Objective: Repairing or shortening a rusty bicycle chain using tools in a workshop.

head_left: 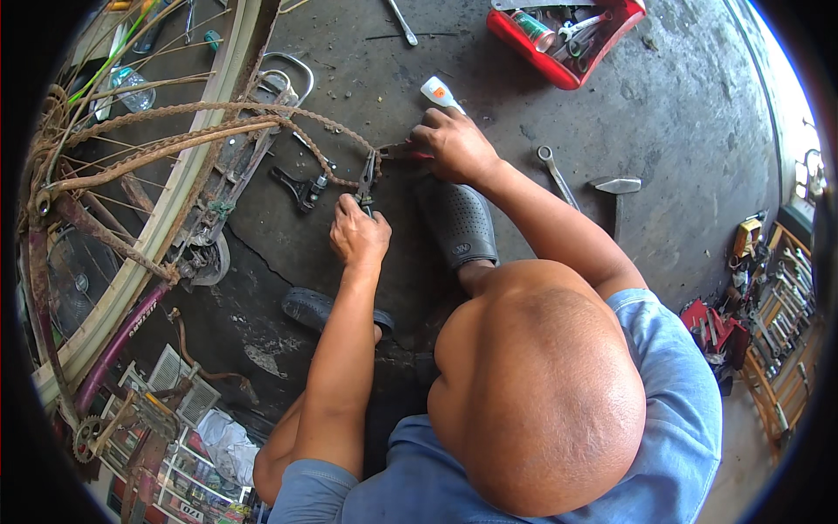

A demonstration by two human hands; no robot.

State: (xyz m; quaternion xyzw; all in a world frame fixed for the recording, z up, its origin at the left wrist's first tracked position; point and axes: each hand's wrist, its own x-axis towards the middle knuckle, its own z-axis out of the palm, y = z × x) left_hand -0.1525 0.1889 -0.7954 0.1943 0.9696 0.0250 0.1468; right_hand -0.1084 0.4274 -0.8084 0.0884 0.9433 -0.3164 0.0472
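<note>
My left hand (360, 231) is closed around a pair of pliers (367, 179), whose jaws point away from me and meet the end of a rusty bicycle chain (321, 162). The chain runs left in a loop to the bicycle's rear wheel (188, 166). My right hand (456, 147) grips a red-handled tool (419, 155); its dark metal tip reaches left toward the chain beside the pliers, and most of it is hidden by my fingers. Just beyond that hand shows a white object with an orange sticker (439, 92). A black chain tool or similar small clamp-like part (301, 188) lies left of the pliers.
A red tray (569, 80) of wrenches and a can stands at the far right. A wrench (557, 175) and a hammer (616, 188) lie right of my right forearm. A tool rack (790, 306) is at the right edge. A clear bottle (133, 90) lies behind the wheel spokes.
</note>
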